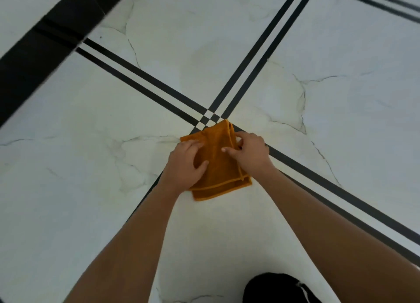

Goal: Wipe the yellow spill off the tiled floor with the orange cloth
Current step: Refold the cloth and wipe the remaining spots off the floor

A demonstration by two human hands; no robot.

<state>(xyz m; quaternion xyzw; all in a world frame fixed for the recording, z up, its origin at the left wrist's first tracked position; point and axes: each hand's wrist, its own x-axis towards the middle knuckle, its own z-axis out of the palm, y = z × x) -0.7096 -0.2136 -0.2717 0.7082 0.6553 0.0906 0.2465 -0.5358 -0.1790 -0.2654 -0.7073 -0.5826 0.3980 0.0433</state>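
The orange cloth (221, 166) lies folded on the white marble-look tiled floor (91, 166), just below the crossing of the black tile stripes (210, 117). My left hand (185, 164) rests on the cloth's left side with its fingers curled into the fabric. Over the cloth's right edge, my right hand (248, 153) has its fingers curled at the folded layers and the index finger stretched across the top. A faint yellowish tint shows on the floor (254, 129) to the right of the cloth; no distinct puddle can be made out.
Double black stripes run diagonally across the tiles and cross near the cloth. A broad black band (45, 43) cuts the upper left corner. A dark object (279, 289) sits at the bottom edge between my forearms.
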